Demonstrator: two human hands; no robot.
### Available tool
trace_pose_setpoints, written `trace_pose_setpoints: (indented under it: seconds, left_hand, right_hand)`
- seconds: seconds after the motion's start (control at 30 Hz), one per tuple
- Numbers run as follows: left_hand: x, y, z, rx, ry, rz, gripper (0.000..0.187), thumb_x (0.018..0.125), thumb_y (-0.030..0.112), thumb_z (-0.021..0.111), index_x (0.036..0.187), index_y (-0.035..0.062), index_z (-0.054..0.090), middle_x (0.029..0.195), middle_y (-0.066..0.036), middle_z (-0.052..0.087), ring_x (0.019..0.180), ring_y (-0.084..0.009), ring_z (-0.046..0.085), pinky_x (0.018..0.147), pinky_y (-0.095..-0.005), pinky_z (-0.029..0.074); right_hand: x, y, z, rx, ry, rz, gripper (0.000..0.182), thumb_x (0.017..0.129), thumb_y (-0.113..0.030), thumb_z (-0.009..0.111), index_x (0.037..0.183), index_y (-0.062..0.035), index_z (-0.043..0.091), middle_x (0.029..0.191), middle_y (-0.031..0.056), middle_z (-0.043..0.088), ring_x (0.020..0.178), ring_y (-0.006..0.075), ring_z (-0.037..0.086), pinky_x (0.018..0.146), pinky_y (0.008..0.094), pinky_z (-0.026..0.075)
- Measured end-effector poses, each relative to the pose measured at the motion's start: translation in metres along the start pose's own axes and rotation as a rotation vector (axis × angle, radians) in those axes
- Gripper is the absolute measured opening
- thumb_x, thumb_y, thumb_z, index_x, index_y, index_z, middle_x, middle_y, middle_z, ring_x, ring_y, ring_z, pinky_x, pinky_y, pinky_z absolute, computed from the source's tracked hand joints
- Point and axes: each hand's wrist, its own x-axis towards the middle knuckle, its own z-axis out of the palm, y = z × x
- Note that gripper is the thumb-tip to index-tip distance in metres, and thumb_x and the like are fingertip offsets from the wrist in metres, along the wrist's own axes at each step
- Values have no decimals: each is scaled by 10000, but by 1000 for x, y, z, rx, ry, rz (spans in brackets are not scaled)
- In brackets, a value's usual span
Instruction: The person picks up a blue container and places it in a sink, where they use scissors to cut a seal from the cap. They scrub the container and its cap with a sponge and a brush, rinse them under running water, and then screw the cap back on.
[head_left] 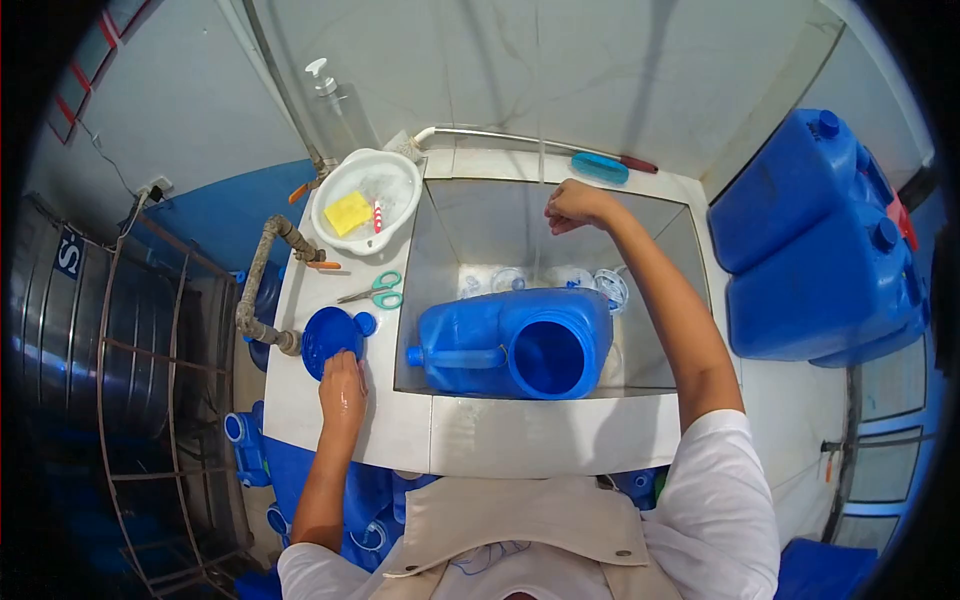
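My left hand (342, 392) is at a round blue lid (318, 338) on the left of the white counter, its fingers closed over the lid's near edge. A small blue cap (365, 323) lies beside that lid. Above the sink is my right hand (580, 206), fingers curled, next to a thin vertical stream of water (540, 235). Whether those fingers hold anything is hidden. A blue plastic jug (460, 320) lies on its side in the sink (660, 350), its wide mouth facing me. Behind the jug, several clear and white lids (610, 288) rest on the sink bottom.
Green-handled scissors (386, 291) and a white basin (328, 215) with a yellow sponge (348, 213) stand left of the sink. A blue brush (600, 168) lies along the back ledge near a pump bottle (345, 110). Large blue jerrycans (800, 285) stand at right; a pipe (250, 290) rises at left.
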Motion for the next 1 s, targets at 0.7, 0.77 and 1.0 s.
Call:
trace_pose_setpoints:
  seconds: [0.7, 0.77, 1.0]
  left_hand:
    - [123, 199, 39, -560, -249, 76, 379, 711, 297, 663, 974, 30, 609, 832, -229, 626, 787, -395, 599, 690, -472, 470]
    - [141, 205, 49, -576, -272, 25, 482, 726, 327, 667, 1038, -27, 566, 918, -260, 613, 869, -396, 593, 753, -455, 465]
    - [172, 184, 90, -753, -235, -279, 468, 814, 317, 583, 1025, -95, 518, 991, -322, 568, 949, -446, 555, 827, -464, 434]
  right_hand:
    - [-51, 12, -49, 251, 284, -352, 197, 829, -89, 494, 837, 75, 603, 717, 121, 617, 624, 178, 614, 573, 283, 518]
    - [-19, -21, -46, 207, 187, -318, 201, 861, -93, 492, 896, 81, 586, 765, 114, 613, 700, 174, 623, 629, 275, 541]
    - [75, -58, -33, -1419, 36, -806, 200, 852, -105, 513, 824, 64, 616, 741, 132, 619, 651, 215, 641, 605, 273, 545]
